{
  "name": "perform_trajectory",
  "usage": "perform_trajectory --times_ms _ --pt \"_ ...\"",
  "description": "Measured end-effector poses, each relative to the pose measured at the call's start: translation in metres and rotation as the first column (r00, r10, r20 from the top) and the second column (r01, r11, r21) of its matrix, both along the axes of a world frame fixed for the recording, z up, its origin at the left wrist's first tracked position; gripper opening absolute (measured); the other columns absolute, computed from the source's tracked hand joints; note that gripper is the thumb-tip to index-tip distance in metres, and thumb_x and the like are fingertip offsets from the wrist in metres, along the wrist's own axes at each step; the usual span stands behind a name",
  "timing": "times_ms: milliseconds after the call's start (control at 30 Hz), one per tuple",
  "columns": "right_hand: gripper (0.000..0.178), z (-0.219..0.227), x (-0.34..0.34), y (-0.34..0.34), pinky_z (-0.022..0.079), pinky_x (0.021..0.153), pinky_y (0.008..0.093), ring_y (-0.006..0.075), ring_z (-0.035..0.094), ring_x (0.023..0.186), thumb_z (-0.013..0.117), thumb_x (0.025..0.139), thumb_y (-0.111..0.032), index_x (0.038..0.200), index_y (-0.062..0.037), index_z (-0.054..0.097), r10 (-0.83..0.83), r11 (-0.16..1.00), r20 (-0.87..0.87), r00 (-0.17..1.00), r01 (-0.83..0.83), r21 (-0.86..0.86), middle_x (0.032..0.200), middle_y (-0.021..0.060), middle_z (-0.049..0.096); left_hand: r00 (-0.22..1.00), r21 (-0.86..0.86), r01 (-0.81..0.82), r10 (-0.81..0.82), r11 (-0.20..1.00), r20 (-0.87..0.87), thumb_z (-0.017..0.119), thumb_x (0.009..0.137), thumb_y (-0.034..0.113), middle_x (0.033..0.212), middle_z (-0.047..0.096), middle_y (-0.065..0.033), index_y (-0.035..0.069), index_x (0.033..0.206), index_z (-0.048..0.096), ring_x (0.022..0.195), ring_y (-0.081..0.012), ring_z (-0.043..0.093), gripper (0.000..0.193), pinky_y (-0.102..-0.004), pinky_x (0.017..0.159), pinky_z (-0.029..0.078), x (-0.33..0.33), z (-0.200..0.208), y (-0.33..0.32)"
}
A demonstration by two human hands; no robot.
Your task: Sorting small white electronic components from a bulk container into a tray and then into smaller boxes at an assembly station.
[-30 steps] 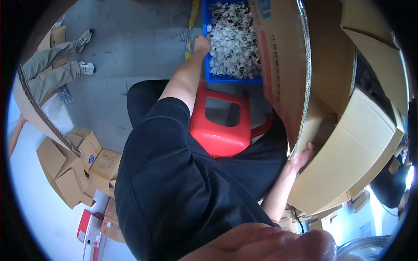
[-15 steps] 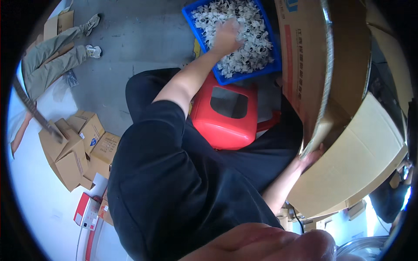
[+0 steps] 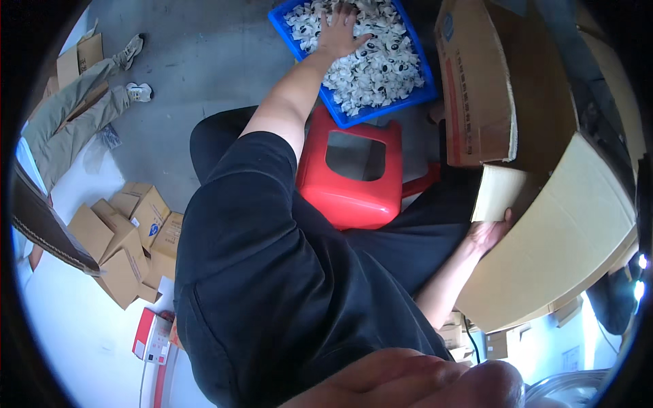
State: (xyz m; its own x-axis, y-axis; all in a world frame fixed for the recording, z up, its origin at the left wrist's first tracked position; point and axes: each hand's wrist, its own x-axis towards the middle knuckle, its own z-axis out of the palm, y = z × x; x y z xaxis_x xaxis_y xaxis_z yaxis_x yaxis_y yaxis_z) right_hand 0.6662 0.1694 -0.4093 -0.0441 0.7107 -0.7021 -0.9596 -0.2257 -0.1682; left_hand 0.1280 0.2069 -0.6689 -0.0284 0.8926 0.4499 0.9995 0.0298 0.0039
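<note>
A blue tray point(image 3: 427, 64) at the top holds a heap of small white pieces point(image 3: 371, 78), some with dark oval spots. Palm down on this heap, my left hand point(image 3: 338, 34) lies with its fingers spread. To the right stands a large open cardboard box point(image 3: 476, 88) with its mouth toward me. My right hand point(image 3: 488, 234) grips the lower edge of a small box flap point(image 3: 498, 194); part of its fingers is hidden. Just right of that hand a wide box flap point(image 3: 551, 231) hangs outward.
A red plastic stool point(image 3: 350, 204) with a hole in its seat stands between my legs, touching the tray's near side. Several cardboard boxes point(image 3: 129, 238) are piled at the left. Another person's legs point(image 3: 81, 102) stretch out at the upper left.
My left hand has moved up and left over the heap, and its fingers have spread. The small flap at my right hand now shows its face, and the box's near side panel has shifted.
</note>
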Motion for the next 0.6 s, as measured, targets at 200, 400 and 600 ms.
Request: perform_trajectory --times_ms 200,400,600 --pt "0.076 0.002 -0.006 -0.003 0.024 0.122 0.0603 0.0429 0.037 0.144 0.052 0.074 0.004 0.149 0.0080 0.038 0.021 0.999 -0.014 1.000 -0.020 0.036 0.154 0.0270 0.042 0.872 -0.331 -0.176 0.303 0.927 0.383 0.060 0.093 0.055 0.163 0.029 -0.0167 0.018 0.158 0.033 0.153 -0.0343 0.021 0.080 -0.0660 0.120 0.012 0.077 -0.038 -0.018" --pt "0.077 0.007 -0.019 -0.005 0.024 0.122 0.0610 0.0436 0.036 0.145 0.051 0.074 0.004 0.150 0.0079 0.037 0.051 0.996 0.016 0.999 -0.052 0.071 0.156 0.0272 0.039 0.945 -0.545 0.066 0.123 0.836 0.304 0.062 0.092 0.050 0.161 0.033 -0.0154 0.019 0.154 0.039 0.151 -0.0363 0.026 0.073 -0.0640 0.120 0.018 0.179 -0.044 -0.071" --pt "0.080 0.000 -0.017 -0.007 0.023 0.121 0.0662 0.0447 0.033 0.146 0.048 0.077 0.006 0.154 0.0077 0.027 0.057 0.993 0.062 0.996 -0.063 0.097 0.159 0.0286 0.032 0.899 -0.639 0.264 0.055 0.722 0.434 0.065 0.090 0.045 0.163 0.031 -0.0112 0.023 0.150 0.047 0.151 -0.0352 0.026 0.067 -0.0662 0.115 0.027 0.150 -0.052 -0.060"
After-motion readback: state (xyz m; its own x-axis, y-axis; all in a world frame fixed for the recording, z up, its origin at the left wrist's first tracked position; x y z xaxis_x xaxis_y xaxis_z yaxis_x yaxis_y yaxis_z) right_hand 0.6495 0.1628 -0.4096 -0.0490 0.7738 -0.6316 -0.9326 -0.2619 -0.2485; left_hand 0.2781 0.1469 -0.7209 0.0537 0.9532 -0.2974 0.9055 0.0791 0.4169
